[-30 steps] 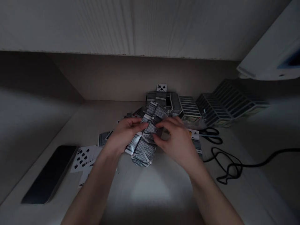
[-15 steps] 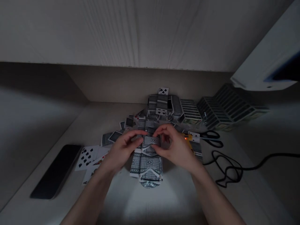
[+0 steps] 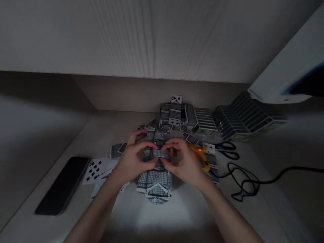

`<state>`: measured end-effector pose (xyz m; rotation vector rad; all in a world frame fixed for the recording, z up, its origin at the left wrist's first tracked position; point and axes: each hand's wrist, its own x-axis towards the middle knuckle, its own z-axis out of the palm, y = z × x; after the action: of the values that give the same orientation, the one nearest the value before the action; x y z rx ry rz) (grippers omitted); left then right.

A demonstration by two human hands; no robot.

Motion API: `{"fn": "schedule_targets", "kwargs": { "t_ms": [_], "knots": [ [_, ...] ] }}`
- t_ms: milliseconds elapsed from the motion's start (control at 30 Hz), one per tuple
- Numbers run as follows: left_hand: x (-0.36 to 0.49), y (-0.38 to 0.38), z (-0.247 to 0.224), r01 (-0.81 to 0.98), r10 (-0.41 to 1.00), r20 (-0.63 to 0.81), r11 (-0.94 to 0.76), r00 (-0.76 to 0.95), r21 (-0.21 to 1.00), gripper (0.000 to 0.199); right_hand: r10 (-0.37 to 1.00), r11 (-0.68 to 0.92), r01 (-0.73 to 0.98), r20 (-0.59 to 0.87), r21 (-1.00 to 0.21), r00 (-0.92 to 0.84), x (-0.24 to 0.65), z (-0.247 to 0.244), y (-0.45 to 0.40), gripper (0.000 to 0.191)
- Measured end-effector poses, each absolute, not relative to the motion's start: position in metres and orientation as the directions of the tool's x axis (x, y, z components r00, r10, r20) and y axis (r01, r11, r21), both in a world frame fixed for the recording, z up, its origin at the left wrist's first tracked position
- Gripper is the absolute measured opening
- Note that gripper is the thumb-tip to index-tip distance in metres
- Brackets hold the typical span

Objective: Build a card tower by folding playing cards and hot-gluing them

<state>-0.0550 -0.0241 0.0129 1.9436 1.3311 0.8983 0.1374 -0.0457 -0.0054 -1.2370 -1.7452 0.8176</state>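
A model built from patterned playing cards [image 3: 157, 178] lies in the middle of the desk, with stepped, folded sections and a rounded near end. Over its middle is a small curved playing-card piece [image 3: 161, 154], its patterned back facing up. My left hand [image 3: 133, 158] pinches the left end of this piece between thumb and index finger, its other fingers curled beside the model. My right hand [image 3: 186, 163] grips the right end the same way. Whether the piece is fixed to the model below cannot be made out, as the fingers cover its edges.
A yellow glue gun [image 3: 201, 156] with a lit red light lies beside my right hand, near black-handled scissors [image 3: 227, 150] and a looped black cord [image 3: 245, 184]. At left are a phone [image 3: 62, 185] and loose playing cards [image 3: 95, 169]. Behind stand other card-built structures [image 3: 177, 113].
My left hand has closed onto the left end of the curved card piece, and the fingers of both hands are closer together. The model has shifted slightly left in view.
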Motion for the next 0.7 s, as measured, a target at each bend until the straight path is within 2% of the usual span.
{"fn": "schedule_targets", "kwargs": {
  "t_ms": [67, 200, 233, 300, 400, 533, 700],
  "knots": [
    [-0.054, -0.023, 0.016, 0.559, 0.912, 0.265, -0.402, 0.312, 0.725, 0.017, 0.946, 0.322, 0.383, 0.274, -0.866, -0.175, 0.138, -0.008, -0.046, 0.042],
    [-0.052, -0.022, 0.023, 0.608, 0.89, 0.284, -0.453, 0.358, 0.652, 0.015, 0.942, 0.332, 0.271, 0.3, -0.903, -0.153, 0.161, -0.017, -0.047, 0.037],
    [-0.051, -0.022, 0.024, 0.615, 0.89, 0.281, -0.452, 0.359, 0.647, 0.014, 0.959, 0.282, 0.323, 0.276, -0.903, -0.065, 0.171, -0.021, -0.049, 0.034],
    [-0.052, -0.021, 0.025, 0.614, 0.893, 0.271, -0.445, 0.36, 0.652, 0.012, 0.964, 0.074, 0.575, 0.207, -0.815, 0.169, 0.196, -0.033, -0.053, 0.032],
    [-0.053, -0.02, 0.025, 0.604, 0.901, 0.245, -0.424, 0.359, 0.675, 0.011, 0.921, -0.118, 0.688, 0.18, -0.716, 0.344, 0.229, -0.056, -0.064, 0.038],
    [-0.053, -0.021, 0.022, 0.587, 0.911, 0.222, -0.395, 0.346, 0.707, 0.011, 0.889, -0.274, 0.772, 0.155, -0.574, 0.431, 0.24, -0.084, -0.074, 0.054],
    [-0.048, -0.027, 0.022, 0.592, 0.934, 0.188, -0.34, 0.305, 0.73, 0.01, 0.893, -0.326, 0.819, 0.131, -0.472, 0.431, 0.228, -0.095, -0.066, 0.065]
  ]
}}
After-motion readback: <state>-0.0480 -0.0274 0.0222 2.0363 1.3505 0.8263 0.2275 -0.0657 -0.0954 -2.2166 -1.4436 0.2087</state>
